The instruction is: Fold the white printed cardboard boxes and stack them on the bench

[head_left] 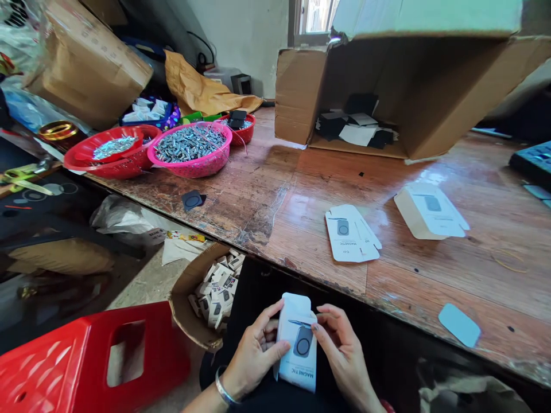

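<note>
Just in front of my lap is a small white cardboard box (296,358), printed "MAGNETIC" with a dark round-ringed charger picture. My left hand (258,347) grips its left side, thumb across the front. The thumb and fingers of my right hand (340,344) pinch the upper right edge, near the top flap, which stands up. On the table beyond lie a flat white box blank (350,234) and, to its right, a thick stack of similar blanks (430,211).
A large open carton (297,94) holds dark and white cards. Red and pink baskets (189,166) of metal parts stand at left. Below the table edge, another carton (185,310) holds finished-looking small boxes beside a red stool (81,350). A pale rounded card (458,325) lies at right.
</note>
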### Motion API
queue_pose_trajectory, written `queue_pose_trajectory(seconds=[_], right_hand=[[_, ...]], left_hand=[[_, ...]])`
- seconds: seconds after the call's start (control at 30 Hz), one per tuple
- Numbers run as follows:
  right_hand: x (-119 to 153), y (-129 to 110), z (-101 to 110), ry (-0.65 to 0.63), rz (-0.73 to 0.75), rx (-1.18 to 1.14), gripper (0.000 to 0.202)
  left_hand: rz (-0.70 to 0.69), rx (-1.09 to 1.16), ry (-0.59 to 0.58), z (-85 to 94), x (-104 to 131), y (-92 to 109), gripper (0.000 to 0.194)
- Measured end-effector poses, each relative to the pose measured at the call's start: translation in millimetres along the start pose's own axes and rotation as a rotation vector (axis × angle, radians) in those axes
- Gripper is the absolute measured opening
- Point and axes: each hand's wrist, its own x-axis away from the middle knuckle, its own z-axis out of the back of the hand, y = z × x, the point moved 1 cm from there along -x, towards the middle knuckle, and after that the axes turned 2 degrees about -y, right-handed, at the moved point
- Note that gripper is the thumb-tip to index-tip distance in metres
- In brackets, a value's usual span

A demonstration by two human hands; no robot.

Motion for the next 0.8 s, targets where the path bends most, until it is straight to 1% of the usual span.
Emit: queue_pose_trajectory(seconds=[0.1, 0.2, 0.27, 0.37, 0.43, 0.5, 0.57, 0.6, 0.67, 0.7, 0.73, 0.77, 0.8], right_hand=[[0, 0, 2, -0.083, -0.046, 0.003, 0.023], [0, 0, 4, -0.162, -0.087, 0.034, 0.026], [1, 0, 5, -0.218, -0.106, 0.060, 0.029], [2, 0, 5, -0.291, -0.080, 0.112, 0.037], [3, 0, 4, -0.313, -0.060, 0.124, 0.041], [2, -2, 2, -0.278, -0.085, 0.081, 0.039], [-2, -5, 1, -0.206, -0.151, -0.030, 0.033], [-4, -6, 1, -0.187, -0.193, -0.087, 0.033], [-9, -11, 1, -0.210, -0.268, -0.151, 0.041], [-11, -13, 2, -0.238, -0.281, -0.147, 0.042], [-12, -15, 3, -0.262, -0.267, -0.122, 0.037], [-13, -16, 4, -0.276, -0.231, -0.088, 0.031], [-13, -17, 6, -0.287, -0.183, -0.057, 0.026]], left_hand=[[-0.013, -0.053, -0.040, 3.1, 4, -1, 0.073], [-0.028, -0.194, -0.057, 5.4, 8, -3, 0.063], [-0.056, -0.314, -0.043, 6.0, 9, -3, 0.056], [-0.119, -0.482, 0.009, 4.1, 6, 1, 0.036], [-0.130, -0.526, 0.059, 1.2, 2, 5, 0.032], [-0.110, -0.501, 0.097, -2.5, -2, 8, 0.034], [-0.087, -0.439, 0.106, -6.1, -5, 10, 0.033], [-0.078, -0.393, 0.106, -7.4, -6, 11, 0.032], [-0.054, -0.284, 0.107, -8.5, -6, 11, 0.034], [-0.041, -0.235, 0.106, -8.3, -6, 11, 0.041], [-0.031, -0.205, 0.099, -7.7, -5, 11, 0.049], [-0.026, -0.203, 0.087, -6.8, -5, 12, 0.052], [-0.030, -0.232, 0.078, -5.7, -4, 12, 0.049]])
